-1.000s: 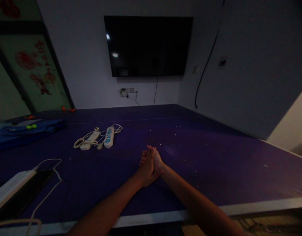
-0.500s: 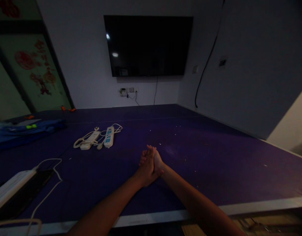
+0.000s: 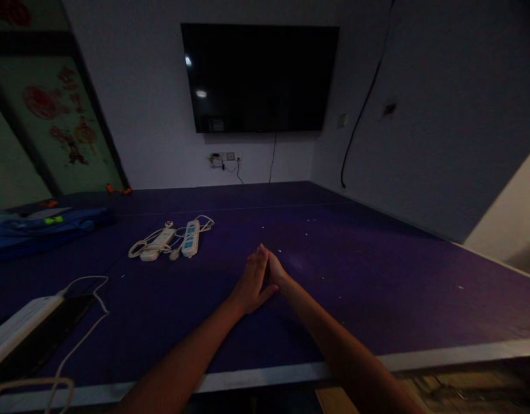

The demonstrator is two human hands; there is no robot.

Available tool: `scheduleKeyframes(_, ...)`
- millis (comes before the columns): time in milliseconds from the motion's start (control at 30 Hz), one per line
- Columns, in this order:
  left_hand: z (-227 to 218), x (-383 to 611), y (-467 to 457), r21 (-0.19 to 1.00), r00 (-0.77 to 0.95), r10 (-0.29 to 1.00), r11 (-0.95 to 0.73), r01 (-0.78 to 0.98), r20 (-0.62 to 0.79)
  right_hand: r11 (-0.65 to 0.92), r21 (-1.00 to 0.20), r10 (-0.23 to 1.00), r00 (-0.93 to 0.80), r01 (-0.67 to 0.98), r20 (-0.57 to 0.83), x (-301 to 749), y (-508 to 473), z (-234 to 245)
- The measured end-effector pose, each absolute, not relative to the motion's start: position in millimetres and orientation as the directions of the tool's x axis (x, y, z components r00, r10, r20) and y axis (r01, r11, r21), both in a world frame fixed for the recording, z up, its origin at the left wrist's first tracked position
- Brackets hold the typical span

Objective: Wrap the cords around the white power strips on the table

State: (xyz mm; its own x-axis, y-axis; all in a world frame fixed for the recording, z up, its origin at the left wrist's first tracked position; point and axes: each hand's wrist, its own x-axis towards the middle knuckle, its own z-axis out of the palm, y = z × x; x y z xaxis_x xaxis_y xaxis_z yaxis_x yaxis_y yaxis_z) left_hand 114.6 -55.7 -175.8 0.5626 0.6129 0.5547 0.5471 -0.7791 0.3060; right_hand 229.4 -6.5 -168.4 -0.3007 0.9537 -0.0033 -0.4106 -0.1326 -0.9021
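Note:
My left hand [image 3: 250, 286] and my right hand [image 3: 275, 270] meet over the middle of the purple tabletop [image 3: 359, 276], palms facing and touching toward the fingertips. The left fingers are stretched out and point away from me, with the thumb apart and reaching to the right wrist. Most of the right hand's fingers are hidden behind the left hand. Between the heels of the hands a gap shows, and no object is visible in it. Small white scraps [image 3: 279, 250] lie on the surface just beyond the hands.
Two white power strips [image 3: 190, 238] [image 3: 158, 244] with coiled cords lie left of centre. Nearer, at left, are another white power strip [image 3: 25, 322], a dark flat object [image 3: 44, 336] and a cable. Blue fabric [image 3: 44, 230] lies behind. A television [image 3: 260, 77] hangs on the wall.
My hands have shifted from a closer clasp to a looser one, their heels apart. The left fingers now lie straighter, and the left wrist has moved slightly left. The view has tilted slightly.

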Motion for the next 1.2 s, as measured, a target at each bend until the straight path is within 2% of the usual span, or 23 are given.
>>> scheduleKeyframes(33, -172.9, 108.6, -49.6, 0.257, 0.521, 0.618, -0.754, 0.605, 0.588, 0.015, -0.943, 0.987, -0.148, -0.333, 0.068, 238.7, -1.9, -168.2)
scheduleKeyframes(100, -166.7, 91.2, -35.5, 0.231, 0.329, 0.656, -0.617, 0.752, 0.679, 0.222, -0.975, 0.971, 0.09, 0.015, 0.222, 260.6, 5.3, -169.0)
scheduleKeyframes(167, -161.4, 66.9, -20.7, 0.276, 0.088, 0.677, -0.412, 0.868, 0.731, 0.234, -0.916, 0.931, 0.197, 0.326, 0.307, 280.1, 9.6, -172.0)
scheduleKeyframes(233, -157.9, 38.6, -7.6, 0.326, -0.099, 0.673, -0.22, 0.919, 0.733, 0.206, -0.873, 0.894, 0.279, 0.441, 0.352, 291.1, 11.5, -176.5)
scheduleKeyframes(333, -157.4, -0.5, 6.5, 0.375, -0.294, 0.658, 0.019, 0.927, 0.693, 0.214, -0.847, 0.881, 0.278, 0.487, 0.383, 290.7, 12.9, -182.7)
scheduleKeyframes(433, -161.0, -22.9, 14.3, 0.368, -0.381, 0.718, 0.185, 0.911, 0.582, 0.252, -0.815, 0.884, 0.218, 0.522, 0.413, 282.4, 14.0, -185.8)
scheduleKeyframes(567, -165.0, -27.6, 18.1, 0.352, -0.389, 0.745, 0.218, 0.91, 0.543, 0.281, -0.762, 0.89, 0.138, 0.584, 0.434, 276.7, 13.0, -185.1)
scheduleKeyframes(833, -167.8, -23.8, 22.1, 0.325, -0.45, 0.744, 0.323, 0.889, 0.493, 0.198, -0.589, 0.93, 0.039, 0.784, 0.365, 276.8, 7.2, -175.0)
scheduleKeyframes(1200, -164.0, -24.7, 21.5, 0.233, -0.397, 0.782, 0.323, 0.917, 0.48, 0.163, -0.374, 0.951, -0.044, 0.913, 0.307, 277.1, -0.2, -164.9)
